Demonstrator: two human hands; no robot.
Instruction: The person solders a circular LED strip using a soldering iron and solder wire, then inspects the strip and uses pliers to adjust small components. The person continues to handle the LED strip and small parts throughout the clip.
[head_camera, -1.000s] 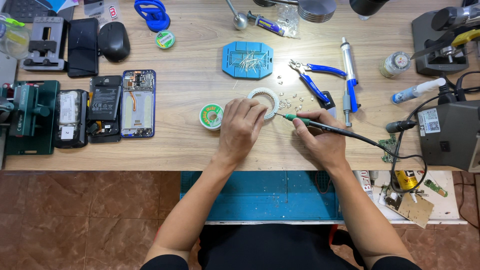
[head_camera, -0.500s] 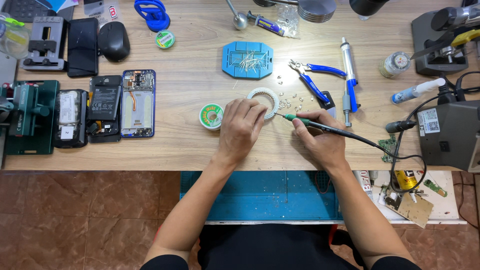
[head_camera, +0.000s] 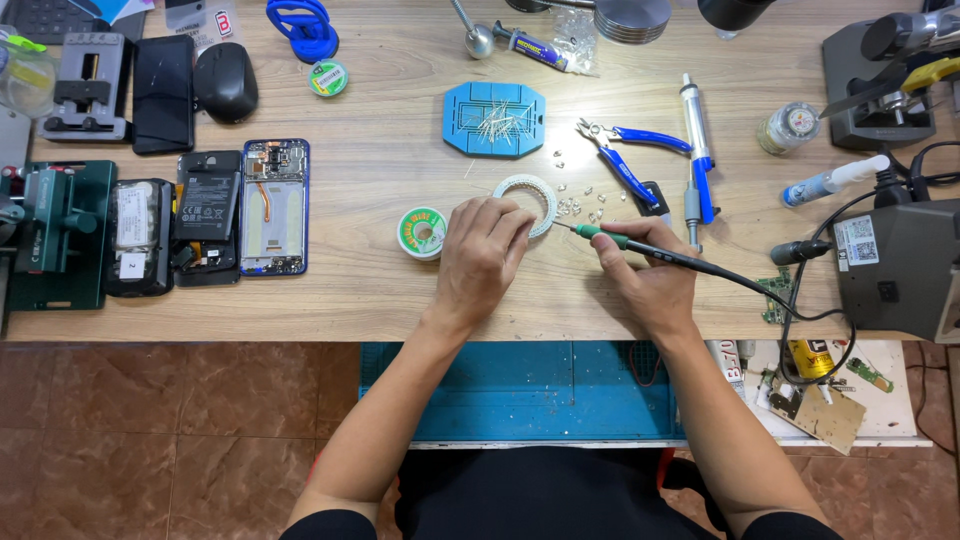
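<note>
Currently two hands over the counter (head_camera: 380, 290), mid-span near its front edge. Right hand (head_camera: 650, 275): grip closed around one soldering iron (head_camera: 640, 246), green collar, tip aimed left toward the white tape ring (head_camera: 527, 200). Left hand (head_camera: 480, 255): palm down, fingers curled, fingertips touching the ring's front rim; cannot tell whether it pinches anything.

Counts: one green solder-wick spool (head_camera: 423, 232) just left of the left hand, a second small spool (head_camera: 328, 78) near the back edge. One blue parts tray (head_camera: 494, 119) behind the ring. One pair of blue-handled cutters (head_camera: 630, 160), one blue-and-silver desoldering pump (head_camera: 697, 150) beside them. Two opened phones (head_camera: 240, 205) toward the left end, plus one black mouse (head_camera: 225, 82). One soldering station (head_camera: 900, 265) at the right edge; its cable runs to the iron.

Room: bare wood between phones and left hand, and along the front edge. Right end crowded. Wooden top, brown tiled floor (head_camera: 170, 430) below.
</note>
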